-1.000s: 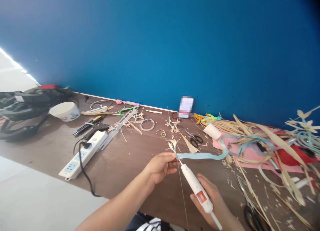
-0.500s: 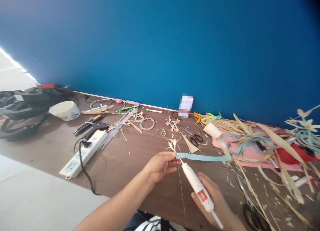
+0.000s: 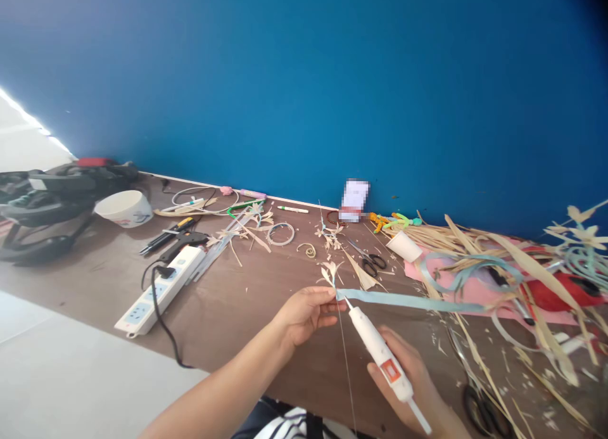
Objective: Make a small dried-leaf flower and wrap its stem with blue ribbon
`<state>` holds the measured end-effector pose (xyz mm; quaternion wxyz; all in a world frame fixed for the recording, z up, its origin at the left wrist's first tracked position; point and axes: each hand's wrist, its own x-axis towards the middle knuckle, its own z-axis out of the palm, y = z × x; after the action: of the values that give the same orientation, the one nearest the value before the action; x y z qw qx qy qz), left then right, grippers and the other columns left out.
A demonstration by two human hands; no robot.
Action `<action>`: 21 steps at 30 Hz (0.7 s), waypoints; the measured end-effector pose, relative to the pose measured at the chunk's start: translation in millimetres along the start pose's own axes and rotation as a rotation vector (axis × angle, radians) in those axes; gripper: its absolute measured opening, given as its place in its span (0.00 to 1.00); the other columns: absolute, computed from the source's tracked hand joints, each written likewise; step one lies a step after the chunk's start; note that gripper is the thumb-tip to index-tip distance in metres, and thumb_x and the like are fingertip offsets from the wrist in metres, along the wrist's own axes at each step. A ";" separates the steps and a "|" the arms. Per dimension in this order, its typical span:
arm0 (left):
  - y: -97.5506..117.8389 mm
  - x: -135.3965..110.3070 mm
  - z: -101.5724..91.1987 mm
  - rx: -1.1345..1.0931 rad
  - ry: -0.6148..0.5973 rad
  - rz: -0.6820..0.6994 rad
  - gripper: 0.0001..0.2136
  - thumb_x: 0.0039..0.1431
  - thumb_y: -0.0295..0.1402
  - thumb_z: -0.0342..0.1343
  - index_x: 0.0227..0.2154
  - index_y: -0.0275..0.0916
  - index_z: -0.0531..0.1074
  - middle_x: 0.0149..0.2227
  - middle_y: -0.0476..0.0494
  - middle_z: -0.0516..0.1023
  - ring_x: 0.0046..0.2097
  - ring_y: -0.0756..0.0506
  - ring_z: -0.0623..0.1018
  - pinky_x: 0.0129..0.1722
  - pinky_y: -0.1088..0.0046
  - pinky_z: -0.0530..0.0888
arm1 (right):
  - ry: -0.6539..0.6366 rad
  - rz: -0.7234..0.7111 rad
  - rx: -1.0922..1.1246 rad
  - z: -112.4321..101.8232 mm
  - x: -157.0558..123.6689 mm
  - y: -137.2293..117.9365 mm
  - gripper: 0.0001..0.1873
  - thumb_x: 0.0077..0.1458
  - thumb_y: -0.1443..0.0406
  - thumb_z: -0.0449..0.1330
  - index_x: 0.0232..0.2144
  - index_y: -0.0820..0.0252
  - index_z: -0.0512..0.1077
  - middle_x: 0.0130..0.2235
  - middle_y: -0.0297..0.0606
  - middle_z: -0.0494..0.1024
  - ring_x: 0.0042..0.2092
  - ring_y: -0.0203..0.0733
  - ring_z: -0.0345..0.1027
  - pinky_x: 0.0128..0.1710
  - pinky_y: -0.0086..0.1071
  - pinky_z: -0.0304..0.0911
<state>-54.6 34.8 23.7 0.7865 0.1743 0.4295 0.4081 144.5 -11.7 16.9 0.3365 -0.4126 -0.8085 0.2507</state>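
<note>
My left hand (image 3: 311, 309) pinches the stem of a small pale flower (image 3: 329, 273) just below its petals, where a light blue ribbon (image 3: 408, 300) is wrapped. The ribbon's free length stretches right across the table. A thin wire (image 3: 346, 363) hangs down from the pinch. In my right hand (image 3: 403, 369) is a white hot glue gun (image 3: 377, 344) with an orange-red patch and a glue stick poking out its rear. Its nozzle points up and left, at the ribbon close to my left fingertips; whether it touches cannot be made out.
A white power strip (image 3: 164, 293) with a black cord lies left, near a black glue gun (image 3: 183, 242) and a white bowl (image 3: 124, 209). Scissors (image 3: 373, 261) rest behind the flower, larger scissors (image 3: 475, 388) at front right. Raffia strips (image 3: 546, 274) and scraps crowd the right side.
The glue gun and my right hand have shifted slightly right and down, the nozzle moving along the ribbon. The ribbon's free end now reaches farther right. My left hand keeps its pinch.
</note>
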 end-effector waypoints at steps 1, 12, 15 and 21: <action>-0.1 -0.5 0.8 0.005 -0.006 0.000 0.04 0.50 0.27 0.55 0.27 0.32 0.73 0.30 0.41 0.77 0.31 0.50 0.76 0.24 0.80 0.70 | 0.006 -0.004 -0.002 -0.6 0.5 -0.1 0.03 0.50 0.65 0.53 0.30 0.58 0.64 0.26 0.36 0.67 0.27 0.40 0.63 0.24 0.30 0.62; -1.3 1.1 0.0 -0.009 -0.025 0.005 0.04 0.50 0.27 0.55 0.28 0.32 0.73 0.28 0.42 0.77 0.28 0.51 0.75 0.25 0.79 0.71 | -0.014 -0.009 -0.038 5.1 0.0 1.1 0.05 0.50 0.64 0.54 0.31 0.58 0.65 0.27 0.36 0.68 0.27 0.39 0.65 0.25 0.29 0.62; 1.3 0.8 -0.8 0.005 -0.028 0.018 0.04 0.51 0.28 0.55 0.29 0.32 0.73 0.29 0.41 0.77 0.29 0.50 0.76 0.24 0.79 0.71 | 0.002 0.000 -0.021 2.9 -1.6 0.1 0.06 0.50 0.63 0.54 0.31 0.58 0.65 0.27 0.37 0.69 0.27 0.40 0.65 0.25 0.29 0.63; -1.0 -0.5 4.1 -0.009 -0.014 -0.002 0.02 0.49 0.27 0.56 0.26 0.33 0.73 0.26 0.44 0.76 0.28 0.51 0.75 0.24 0.79 0.71 | 0.014 0.021 -0.009 1.8 2.5 -1.6 0.06 0.51 0.64 0.53 0.32 0.58 0.65 0.26 0.37 0.68 0.27 0.40 0.65 0.26 0.30 0.63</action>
<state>-50.9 34.1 25.7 0.7908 0.1731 0.4222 0.4080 141.3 -10.7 17.7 0.3376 -0.4244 -0.8029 0.2475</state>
